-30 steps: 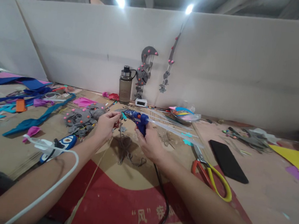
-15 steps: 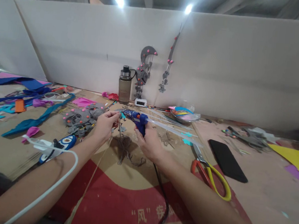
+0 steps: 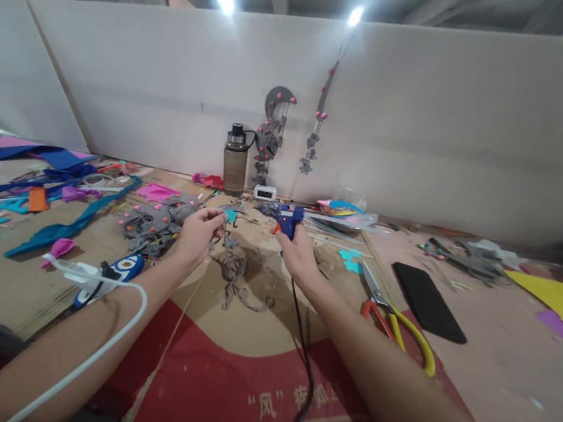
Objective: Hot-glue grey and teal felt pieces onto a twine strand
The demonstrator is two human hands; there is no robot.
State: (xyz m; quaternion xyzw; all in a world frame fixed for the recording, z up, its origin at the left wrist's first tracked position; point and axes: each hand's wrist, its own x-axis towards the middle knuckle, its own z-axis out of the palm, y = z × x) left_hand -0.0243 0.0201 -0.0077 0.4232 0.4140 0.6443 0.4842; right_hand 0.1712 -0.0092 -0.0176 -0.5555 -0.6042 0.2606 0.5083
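Note:
My right hand [image 3: 300, 252] is closed round the handle of a blue glue gun [image 3: 287, 222]. Its nozzle points left, and a long clear glue stick [image 3: 345, 223] sticks out of its back. My left hand [image 3: 202, 231] pinches a small turquoise flower-shaped cutout [image 3: 231, 216] at its fingertips. Grey cord hangs beneath the cutout, and a loose tangle of grey cord [image 3: 234, 268] lies on the cardboard below. The glue gun's tip is apart from the cutout, to its right.
Scissors [image 3: 377, 295] and a black phone [image 3: 427, 302] lie at the right. A bottle [image 3: 235, 162] stands by the white panel [image 3: 422, 118]. Grey felt pieces [image 3: 154, 224] lie left, near a blue-and-white power strip [image 3: 113, 277]. The glue gun's black cord [image 3: 306, 368] trails toward me.
My right hand has drawn the glue gun to the right, away from the turquoise cutout. My left hand has stayed in nearly the same place.

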